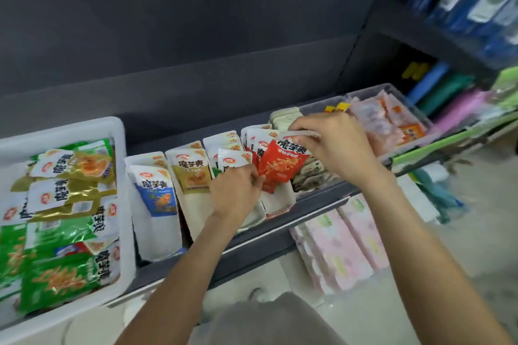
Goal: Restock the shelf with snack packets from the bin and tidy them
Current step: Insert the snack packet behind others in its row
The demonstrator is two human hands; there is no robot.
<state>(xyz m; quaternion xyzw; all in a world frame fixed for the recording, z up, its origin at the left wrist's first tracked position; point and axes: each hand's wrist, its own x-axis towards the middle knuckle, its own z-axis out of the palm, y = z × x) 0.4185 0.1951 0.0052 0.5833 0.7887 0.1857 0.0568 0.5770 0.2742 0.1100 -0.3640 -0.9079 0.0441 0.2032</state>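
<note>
Head cam is looking down at a dark grey shelf [316,204] with a plain grey back wall behind it; pale floor shows lower right, and there's blurry blue stationery on the shelving further right. So the red snack packet [283,165] stands tilted in the white display box [280,200], its long axis running roughly up and away, printed top edge leaning to the upper right, bottom corner tucked down into the box; the left hand [236,190] sits just below-left of it, fingertips pinching its lower left edge; the right hand [333,143] is above-right, fingers curled round the top edge of the white packets standing right behind the red one, touching its top corner. Left of that are more white boxes in a row, one with a gold packet [193,173] upright and one with a blue packet [158,190], both facing front. Far left is the white bin [123,204] with green and gold packets lying loose in a heap. To the right, a clear tray [403,98] holds pink packets; below the shelf are pink floral packs [344,246].
</note>
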